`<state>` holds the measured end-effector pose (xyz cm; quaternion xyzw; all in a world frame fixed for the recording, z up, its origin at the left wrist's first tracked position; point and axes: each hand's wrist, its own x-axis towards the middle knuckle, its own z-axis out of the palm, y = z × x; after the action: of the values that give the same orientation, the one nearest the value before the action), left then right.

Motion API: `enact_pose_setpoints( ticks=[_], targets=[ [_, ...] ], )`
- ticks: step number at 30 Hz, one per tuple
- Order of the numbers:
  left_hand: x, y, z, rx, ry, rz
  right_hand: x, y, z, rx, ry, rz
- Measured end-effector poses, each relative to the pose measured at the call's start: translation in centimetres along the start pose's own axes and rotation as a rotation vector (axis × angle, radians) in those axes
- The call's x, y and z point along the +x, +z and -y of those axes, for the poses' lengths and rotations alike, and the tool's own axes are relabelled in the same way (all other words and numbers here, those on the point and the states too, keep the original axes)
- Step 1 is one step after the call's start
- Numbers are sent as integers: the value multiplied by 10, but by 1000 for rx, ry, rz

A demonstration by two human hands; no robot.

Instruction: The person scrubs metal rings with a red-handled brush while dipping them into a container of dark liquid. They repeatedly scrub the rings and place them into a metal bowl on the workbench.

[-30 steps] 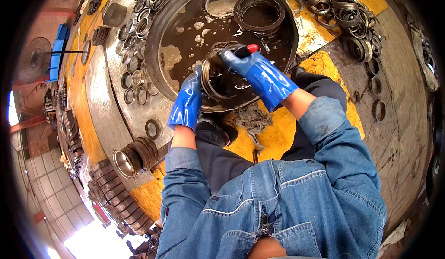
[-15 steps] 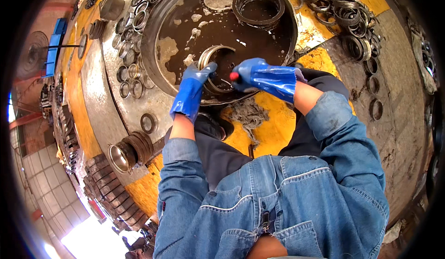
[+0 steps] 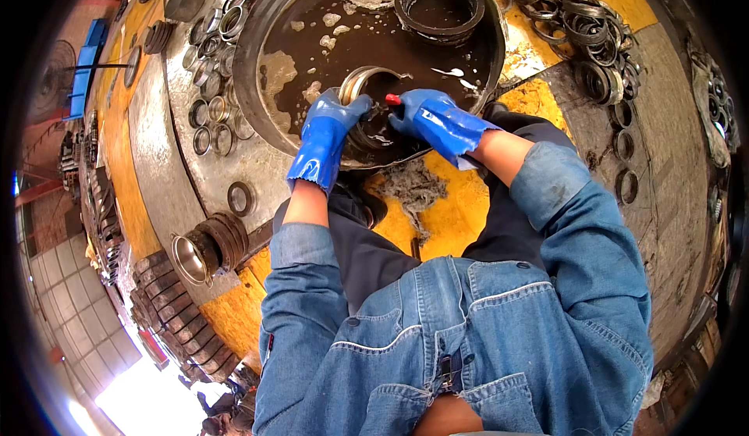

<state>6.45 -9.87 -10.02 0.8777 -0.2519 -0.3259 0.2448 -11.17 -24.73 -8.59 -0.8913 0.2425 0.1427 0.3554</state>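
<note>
In a blue rubber glove, my left hand (image 3: 331, 121) is closed on the rim of a metal ring (image 3: 353, 85) standing partly in the dark liquid of a wide round pan (image 3: 251, 96). My right hand (image 3: 429, 117), gloved alike, is wrapped round a red-handled tool (image 3: 393, 99); its working end is hidden near the ring's inner side. Farther back in the pan sits a thick dark ring (image 3: 439, 30), with a thinner ring beside it. Foam patches float on the liquid.
Several small metal rings (image 3: 218, 110) lie left of the pan, and a heap of dark rings (image 3: 581, 26) at the far right. Stacked rings (image 3: 226, 237) lie at the lower left. A grey matted rag (image 3: 412, 190) rests on the yellow floor between my legs.
My right hand has turned and moved slightly down, so the red handle end now points up toward the ring. My left hand keeps its grip on the ring.
</note>
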Motion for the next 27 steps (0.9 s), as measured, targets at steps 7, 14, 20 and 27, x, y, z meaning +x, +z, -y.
enact_pose_setpoints(
  ticks=[7, 14, 20, 27],
  targets=[
    [-35, -1, -52, 164, 43, -58, 10, -16, -16, -218, 68, -300],
    [-67, 27, -55, 420, 201, -190, -19, -81, -40, 249, 26, -505],
    [-62, 32, -32, 268, 272, -186, -39, -66, -3, 78, -807, -387],
    [-69, 20, -58, 210, 121, -145, -17, -68, -25, 489, -18, -422]
  ],
)
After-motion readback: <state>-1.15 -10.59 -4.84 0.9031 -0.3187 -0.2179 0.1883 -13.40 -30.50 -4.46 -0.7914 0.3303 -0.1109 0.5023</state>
